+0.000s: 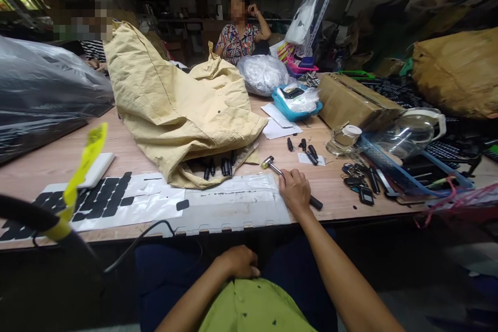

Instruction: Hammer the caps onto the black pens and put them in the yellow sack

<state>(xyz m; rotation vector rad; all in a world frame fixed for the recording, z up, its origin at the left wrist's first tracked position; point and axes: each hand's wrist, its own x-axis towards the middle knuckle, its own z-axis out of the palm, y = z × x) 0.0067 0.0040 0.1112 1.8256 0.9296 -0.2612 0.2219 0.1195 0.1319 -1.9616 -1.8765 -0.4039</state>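
My right hand is closed over the shaft of a small hammer lying at the table's front edge. The hammer's head points up and left past my fingers, and its black grip shows below my hand. Beside it lies a pale plastic-covered board with one loose black sticker. My left hand rests in my lap by the green shirt, below the table edge; its fingers are loosely bent with the thumb apart, and nothing shows in it. Several black cylindrical pieces stick out of the mouth of a beige cloth sack.
More black pieces lie beyond the hammer. Sheets of black stickers are at left, near a black cable with a yellow tag. At right are keys, a blue basket and a cardboard box. Two people sit across the table.
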